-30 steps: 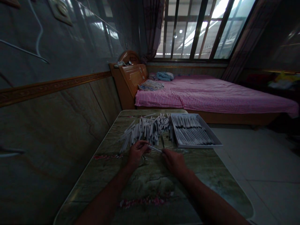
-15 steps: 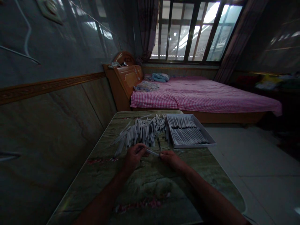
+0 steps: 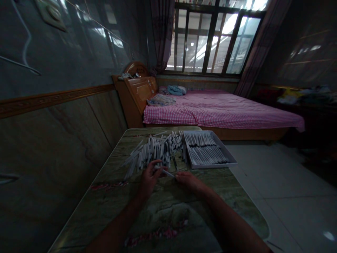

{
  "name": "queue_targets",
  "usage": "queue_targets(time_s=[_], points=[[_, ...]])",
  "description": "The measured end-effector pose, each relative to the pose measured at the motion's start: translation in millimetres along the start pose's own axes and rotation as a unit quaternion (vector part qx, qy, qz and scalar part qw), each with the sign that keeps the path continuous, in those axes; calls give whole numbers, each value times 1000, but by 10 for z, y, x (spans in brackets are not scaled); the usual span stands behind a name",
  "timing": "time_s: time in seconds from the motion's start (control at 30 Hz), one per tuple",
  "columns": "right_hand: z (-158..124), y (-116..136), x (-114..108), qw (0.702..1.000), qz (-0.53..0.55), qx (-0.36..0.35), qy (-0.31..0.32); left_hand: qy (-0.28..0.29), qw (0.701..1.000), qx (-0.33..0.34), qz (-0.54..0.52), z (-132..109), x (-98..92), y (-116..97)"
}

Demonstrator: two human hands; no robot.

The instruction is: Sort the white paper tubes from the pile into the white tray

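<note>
Both of my hands meet over a green patterned table [image 3: 163, 214]. My left hand [image 3: 149, 176] is closed, its fingers pinched on one end of a thin white stick [image 3: 166, 172]. My right hand [image 3: 187, 181] is closed on the stick's other end. Just beyond the hands lies a loose pile of white sticks [image 3: 155, 151]. To the right of the pile stands a shallow white tray [image 3: 225, 154] holding several sticks laid in rows. A dark thin stick [image 3: 174, 162] lies between the pile and the tray.
A tiled wall [image 3: 52, 133] runs close along the table's left side. A bed with a pink checked cover [image 3: 223, 112] and a wooden headboard [image 3: 135, 93] stands beyond the table, under a barred window [image 3: 210, 38]. Pale floor tiles [image 3: 284, 196] lie to the right.
The view has drifted, so the table and hands sit a little further left. My hands keep hold of the white stick in the same pose.
</note>
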State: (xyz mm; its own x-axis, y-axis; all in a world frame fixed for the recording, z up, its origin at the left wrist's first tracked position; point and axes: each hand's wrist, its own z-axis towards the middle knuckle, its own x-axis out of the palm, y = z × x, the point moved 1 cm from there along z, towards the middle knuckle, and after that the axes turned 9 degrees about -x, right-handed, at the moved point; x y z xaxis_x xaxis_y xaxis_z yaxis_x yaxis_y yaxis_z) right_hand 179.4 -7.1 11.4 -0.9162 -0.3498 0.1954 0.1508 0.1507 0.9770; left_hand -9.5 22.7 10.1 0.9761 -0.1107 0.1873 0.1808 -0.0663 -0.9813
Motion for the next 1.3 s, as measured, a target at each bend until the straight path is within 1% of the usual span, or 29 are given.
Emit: queue_targets(time_s=[0.07, 0.13, 0.17, 0.2, 0.23, 0.27, 0.3, 0.33, 0.37, 0.4, 0.47, 0.53, 0.6, 0.67, 0.77, 0.9, 1.03, 1.13, 1.23, 1.3], points=[[15, 58, 4, 999, -28, -33, -22, 0, 999, 15, -32, 13, -9, 14], [19, 141, -94, 992, -72, -75, -76, -9, 999, 29, -38, 21, -43, 39], [14, 195, -184, 982, -107, -103, -114, -18, 999, 34, -29, 24, -67, 56], [6, 259, -297, 966, -154, -136, -157, -32, 999, 39, -14, 26, -91, 75], [-6, 327, -423, 940, -217, -168, -204, -51, 998, 46, 2, 29, -113, 95], [-20, 397, -554, 903, -293, -183, -254, -71, 996, 55, 17, 33, -133, 115], [-35, 465, -679, 856, -377, -180, -304, -89, 993, 65, 29, 39, -149, 134], [-46, 525, -788, 814, -454, -155, -327, -104, 991, 75, 40, 47, -159, 152], [-52, 577, -877, 779, -514, -117, -340, -114, 989, 84, 48, 55, -165, 168], [-54, 619, -944, 751, -562, -74, -339, -118, 987, 90, 57, 65, -168, 182], [-40, 674, -1008, 716, -623, 9, -315, -111, 987, 93, 75, 81, -169, 210], [-4, 695, -1006, 696, -656, 70, -285, -98, 987, 91, 90, 88, -171, 234], [47, 689, -975, 685, -670, 108, -266, -91, 986, 90, 103, 86, -175, 254], [102, 664, -943, 686, -671, 124, -254, -89, 986, 88, 114, 82, -180, 262], [166, 612, -914, 695, -664, 131, -243, -87, 985, 82, 125, 76, -177, 251], [189, 552, -885, 694, -663, 126, -251, -85, 985, 75, 132, 70, -165, 226], [166, 502, -857, 699, -659, 106, -258, -84, 984, 72, 140, 50, -151, 205], [137, 482, -850, 694, -663, 81, -271, -90, 982, 83, 142, 17, -141, 169], [104, 488, -806, 674, -679, 37, -289, -115, 977, 101, 145, -7, -152, 124], [90, 495, -706, 658, -689, -30, -303, -140, 971, 108, 160, -5, -177, 101]])
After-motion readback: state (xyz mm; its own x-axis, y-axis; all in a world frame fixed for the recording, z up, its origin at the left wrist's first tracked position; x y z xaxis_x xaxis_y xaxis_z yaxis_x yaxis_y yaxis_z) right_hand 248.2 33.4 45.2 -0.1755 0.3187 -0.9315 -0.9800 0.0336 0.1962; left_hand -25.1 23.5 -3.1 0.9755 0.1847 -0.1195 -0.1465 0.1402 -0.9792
